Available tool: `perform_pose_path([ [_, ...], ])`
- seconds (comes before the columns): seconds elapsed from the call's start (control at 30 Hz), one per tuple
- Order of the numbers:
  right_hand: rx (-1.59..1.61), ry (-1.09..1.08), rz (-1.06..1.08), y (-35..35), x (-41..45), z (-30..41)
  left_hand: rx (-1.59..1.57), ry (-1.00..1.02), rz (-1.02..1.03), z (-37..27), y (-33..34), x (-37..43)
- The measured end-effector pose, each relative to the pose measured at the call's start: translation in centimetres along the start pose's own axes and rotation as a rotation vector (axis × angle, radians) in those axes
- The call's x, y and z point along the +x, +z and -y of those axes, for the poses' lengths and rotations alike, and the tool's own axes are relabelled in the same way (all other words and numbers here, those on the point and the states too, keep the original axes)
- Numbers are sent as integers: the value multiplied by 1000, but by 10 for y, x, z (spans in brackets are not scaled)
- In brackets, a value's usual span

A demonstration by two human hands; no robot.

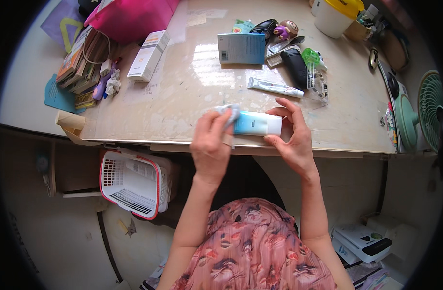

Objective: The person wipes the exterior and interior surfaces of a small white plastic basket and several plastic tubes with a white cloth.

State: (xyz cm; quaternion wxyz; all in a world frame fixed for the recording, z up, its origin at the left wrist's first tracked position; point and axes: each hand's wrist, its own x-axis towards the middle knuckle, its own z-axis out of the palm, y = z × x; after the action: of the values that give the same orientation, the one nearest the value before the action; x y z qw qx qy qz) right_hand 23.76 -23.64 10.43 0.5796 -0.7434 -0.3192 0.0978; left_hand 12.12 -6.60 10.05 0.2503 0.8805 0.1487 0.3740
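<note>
A blue-and-white squeeze tube lies flat near the desk's front edge, its white cap end to the right. My right hand holds it by that end, thumb at the near side and fingers at the far side. Pressed against the tube's left end is a crumpled pale cloth or tissue, pinched in my left hand, which is slightly blurred. The left hand hides that end of the tube. Just beyond lies a smaller white tube, with a blue box farther back.
A black case and a clear box of beads sit at the back right. Leftward are a white carton, stacked books and a cardboard roll. A green fan stands far right. Below the desk is a white basket.
</note>
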Motion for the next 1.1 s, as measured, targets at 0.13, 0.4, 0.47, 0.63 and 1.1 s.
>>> perform_pose_path([
  [0.13, 185, -7, 24, -4, 3, 2, -62, -19, -16, 6, -2, 1],
  [0.4, 164, 18, -169, 3, -6, -6, -39, 374, -5, -55, 30, 8],
  [0.47, 203, 8, -181, 4, -6, -3, -7, 219, 28, -57, 26, 7],
  [0.63, 152, -34, -183, 2, -6, -1, 76, 73, -37, -25, -7, 10],
  [1.1, -91, -152, -36, 0, -2, 8, 106, 61, -48, -8, -7, 22],
])
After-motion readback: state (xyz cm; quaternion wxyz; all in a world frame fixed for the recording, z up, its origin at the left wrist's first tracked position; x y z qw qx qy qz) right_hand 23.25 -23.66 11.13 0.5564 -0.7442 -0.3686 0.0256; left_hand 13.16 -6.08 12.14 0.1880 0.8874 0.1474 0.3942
